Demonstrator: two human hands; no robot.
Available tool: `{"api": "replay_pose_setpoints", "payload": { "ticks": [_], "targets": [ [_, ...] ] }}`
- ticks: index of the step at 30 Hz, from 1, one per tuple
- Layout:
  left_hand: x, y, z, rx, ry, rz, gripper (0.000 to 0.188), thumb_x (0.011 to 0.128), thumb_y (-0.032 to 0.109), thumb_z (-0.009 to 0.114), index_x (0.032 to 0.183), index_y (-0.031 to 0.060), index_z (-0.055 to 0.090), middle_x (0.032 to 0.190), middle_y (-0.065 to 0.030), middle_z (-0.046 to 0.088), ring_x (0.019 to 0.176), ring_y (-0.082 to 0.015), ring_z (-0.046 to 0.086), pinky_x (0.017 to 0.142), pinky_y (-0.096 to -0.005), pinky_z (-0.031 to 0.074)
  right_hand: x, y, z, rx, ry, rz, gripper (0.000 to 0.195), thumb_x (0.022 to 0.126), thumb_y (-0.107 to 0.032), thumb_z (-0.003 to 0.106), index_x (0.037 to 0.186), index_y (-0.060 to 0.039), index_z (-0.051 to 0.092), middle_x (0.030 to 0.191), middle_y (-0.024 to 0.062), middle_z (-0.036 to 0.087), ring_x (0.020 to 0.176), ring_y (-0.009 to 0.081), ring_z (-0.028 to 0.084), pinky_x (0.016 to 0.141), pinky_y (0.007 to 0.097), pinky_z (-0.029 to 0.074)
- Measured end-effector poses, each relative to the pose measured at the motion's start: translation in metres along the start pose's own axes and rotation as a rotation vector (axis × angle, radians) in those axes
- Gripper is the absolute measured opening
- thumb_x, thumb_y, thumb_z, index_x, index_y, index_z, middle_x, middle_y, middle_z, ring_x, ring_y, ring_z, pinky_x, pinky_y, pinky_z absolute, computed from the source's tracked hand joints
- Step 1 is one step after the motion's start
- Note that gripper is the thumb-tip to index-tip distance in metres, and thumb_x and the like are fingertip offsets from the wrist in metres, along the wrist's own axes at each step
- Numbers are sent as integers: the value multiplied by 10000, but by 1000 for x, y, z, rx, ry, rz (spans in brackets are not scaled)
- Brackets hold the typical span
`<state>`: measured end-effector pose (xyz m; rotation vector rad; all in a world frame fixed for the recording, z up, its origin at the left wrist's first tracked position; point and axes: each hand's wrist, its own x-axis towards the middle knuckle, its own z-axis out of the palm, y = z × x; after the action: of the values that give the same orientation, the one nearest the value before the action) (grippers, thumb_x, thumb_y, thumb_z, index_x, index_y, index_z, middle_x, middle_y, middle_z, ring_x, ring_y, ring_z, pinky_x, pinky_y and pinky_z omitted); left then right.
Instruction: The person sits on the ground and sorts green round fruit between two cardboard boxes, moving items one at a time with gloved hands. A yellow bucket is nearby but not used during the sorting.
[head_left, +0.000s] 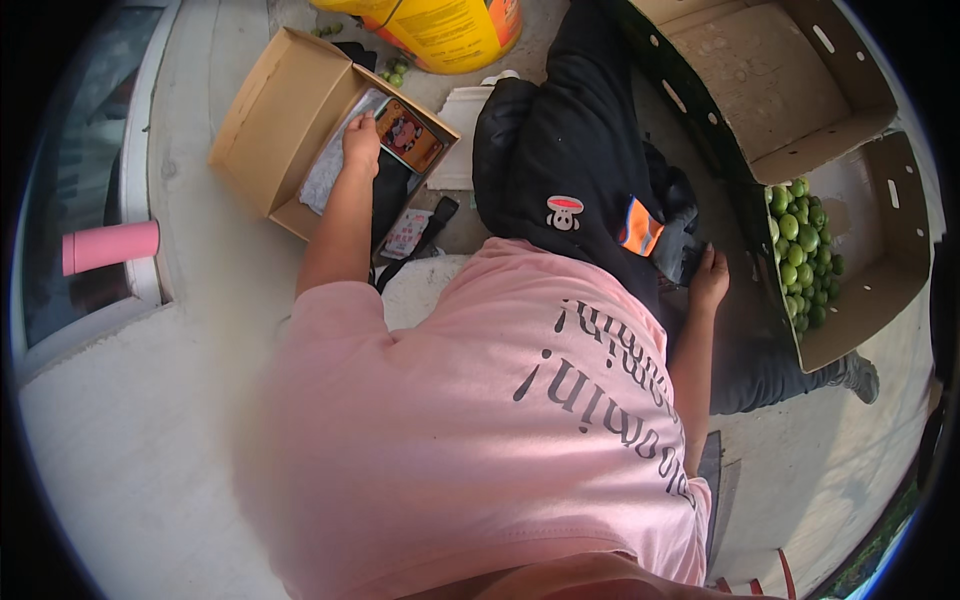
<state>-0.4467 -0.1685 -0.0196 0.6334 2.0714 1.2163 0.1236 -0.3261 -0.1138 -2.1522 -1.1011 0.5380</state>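
Observation:
My left hand (361, 142) reaches into an open cardboard box (251, 131), its fingertips bunched at the left edge of a smartphone (409, 135) with a lit screen. Whether the fingers grip the phone cannot be told. Beneath the hand lies a crumpled grey plastic bag (330, 161). Low beside my right thigh, my right hand (709, 279) pinches the end of a dark work glove (675, 244). The glove has an orange cuff (642, 229), which rests against my black trousers (570, 150).
A carton of green round fruit (802, 255) stands at right, below another carton (757, 71). At the top is a yellow bucket (450, 34), with loose green fruit (394, 73) nearby. A printed packet (407, 232) and black strap (424, 244) lie beside the box. A pink tumbler (111, 247) is at left.

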Motion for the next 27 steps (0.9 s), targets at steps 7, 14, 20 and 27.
{"api": "replay_pose_setpoints", "payload": {
  "ticks": [7,14,20,27],
  "targets": [
    [-7,4,13,800,-38,323,667,805,368,673,1362,99,421,1316,-208,451,1180,-346,495,1009,-400,412,1,5,1,21,5,19,334,944,-327,552,963,-12,664,863,218,662,788,367,641,718,421,486],
    [-28,23,36,1095,145,229,783,685,462,782,1260,63,430,1325,-197,414,1236,-369,412,1026,-453,377,0,2,-2,43,-15,62,314,943,-328,558,984,-37,668,884,194,675,811,348,651,736,411,491],
    [-34,14,31,1115,237,272,806,659,509,792,1193,23,435,1301,-202,413,1254,-373,366,1058,-471,309,-1,1,0,4,55,-55,274,953,-260,576,973,-2,664,821,159,675,724,202,626,690,352,487],
    [-26,-4,34,1016,345,291,858,614,517,784,1220,10,449,1307,-211,401,1266,-386,351,1058,-481,317,1,6,1,24,35,-21,277,953,-259,575,997,-1,664,832,168,677,733,214,632,701,352,490]
  ]
}}
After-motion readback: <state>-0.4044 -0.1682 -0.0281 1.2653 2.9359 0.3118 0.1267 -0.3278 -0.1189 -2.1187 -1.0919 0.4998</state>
